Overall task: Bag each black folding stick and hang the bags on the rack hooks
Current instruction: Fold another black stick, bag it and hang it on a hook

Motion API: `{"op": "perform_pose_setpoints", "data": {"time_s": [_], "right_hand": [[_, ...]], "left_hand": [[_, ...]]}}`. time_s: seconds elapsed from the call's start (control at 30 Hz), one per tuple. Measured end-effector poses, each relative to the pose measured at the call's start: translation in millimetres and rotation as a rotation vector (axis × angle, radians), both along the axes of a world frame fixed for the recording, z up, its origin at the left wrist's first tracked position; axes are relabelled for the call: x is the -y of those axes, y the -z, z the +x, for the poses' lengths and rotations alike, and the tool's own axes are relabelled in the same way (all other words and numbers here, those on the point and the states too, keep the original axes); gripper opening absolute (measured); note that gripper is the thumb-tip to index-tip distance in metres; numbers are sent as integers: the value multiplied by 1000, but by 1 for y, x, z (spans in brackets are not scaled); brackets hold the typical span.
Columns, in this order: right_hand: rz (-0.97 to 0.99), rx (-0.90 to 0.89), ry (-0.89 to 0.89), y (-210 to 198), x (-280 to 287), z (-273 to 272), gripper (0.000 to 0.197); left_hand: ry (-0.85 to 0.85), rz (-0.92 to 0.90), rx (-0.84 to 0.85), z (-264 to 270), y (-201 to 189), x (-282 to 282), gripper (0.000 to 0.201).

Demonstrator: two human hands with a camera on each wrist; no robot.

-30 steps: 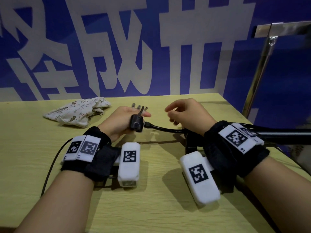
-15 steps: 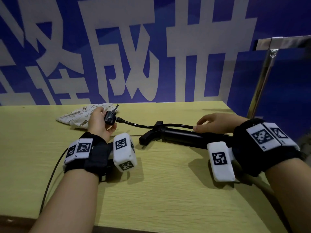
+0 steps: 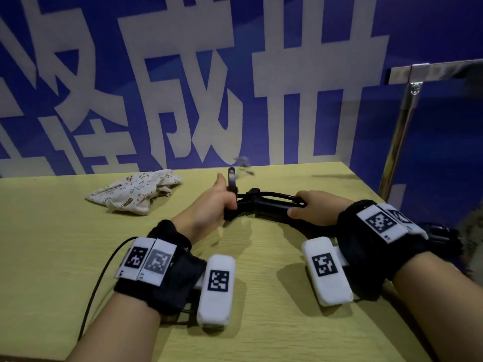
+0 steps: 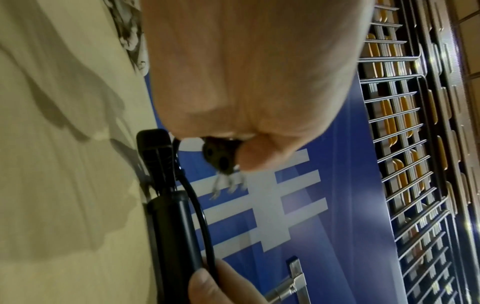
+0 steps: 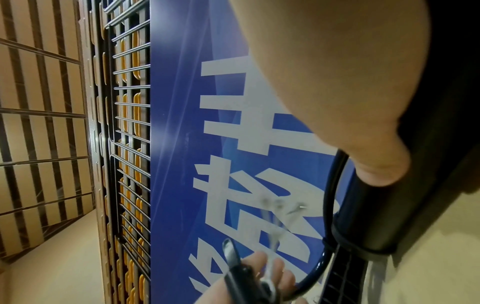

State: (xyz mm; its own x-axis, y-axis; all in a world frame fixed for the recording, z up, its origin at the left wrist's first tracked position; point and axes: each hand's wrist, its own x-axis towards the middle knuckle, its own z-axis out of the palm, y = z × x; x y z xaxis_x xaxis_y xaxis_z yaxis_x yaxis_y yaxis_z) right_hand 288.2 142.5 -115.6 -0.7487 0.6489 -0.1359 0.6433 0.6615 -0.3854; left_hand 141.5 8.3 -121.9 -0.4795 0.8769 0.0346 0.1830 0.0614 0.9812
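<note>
The black folding stick (image 3: 271,206) lies across the far middle of the table, a thick tube with a thin black hose (image 3: 277,195) looped over it. My left hand (image 3: 213,205) grips the small black head on the hose's end, right beside the tube's left end. In the left wrist view the head (image 4: 218,158) sits between thumb and fingers, with little metal bits (image 4: 228,185) dangling from it. My right hand (image 3: 313,210) is wrapped round the tube and pins the hose against it. A printed cloth bag (image 3: 136,190) lies crumpled at the back left.
The yellow wooden table (image 3: 52,244) ends at a blue wall with large white characters. A shiny metal rack post (image 3: 400,142) stands past the table's right edge. A thin black cable (image 3: 96,283) trails from my left wrist.
My left hand has swung right from beside the cloth bag to the tube's left end, carrying the head and folding the hose into a loop. My right hand now grips tube and hose.
</note>
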Motion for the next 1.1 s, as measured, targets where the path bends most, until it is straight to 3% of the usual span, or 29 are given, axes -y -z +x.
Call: {"op": "perform_pose_setpoints", "data": {"time_s": [0.07,0.17,0.27,0.33,0.53,0.67,0.77,0.93,1.1], "right_hand": [[1,-7,16,0,1,-2,36],[1,-7,44,0,2,-3,37],[7,-3,60,0,3,-4,37],[-7,-12,77,0,3,-4,34],[-159,-128,66,-4,8,-6,43],[-72,-139,-18,-4,15,-8,56],[16,-51,-74,-5,22,-10,62],[118,33,-64,4,33,-26,78],[127,-101,105,11,33,-37,72]], "left_hand": [[-28,-197,-246,-2,3,-3,77],[48,-316,-340,-6,7,-2,76],[73,-360,-428,-7,10,-2,57],[30,-363,-572,-5,10,-2,43],[-57,-371,-843,-4,5,-4,32],[-76,-533,-855,1,11,-13,21],[-55,-551,-792,7,11,-19,15],[-120,-358,-772,13,7,-28,15],[-201,-242,-671,10,9,-27,12]]}}
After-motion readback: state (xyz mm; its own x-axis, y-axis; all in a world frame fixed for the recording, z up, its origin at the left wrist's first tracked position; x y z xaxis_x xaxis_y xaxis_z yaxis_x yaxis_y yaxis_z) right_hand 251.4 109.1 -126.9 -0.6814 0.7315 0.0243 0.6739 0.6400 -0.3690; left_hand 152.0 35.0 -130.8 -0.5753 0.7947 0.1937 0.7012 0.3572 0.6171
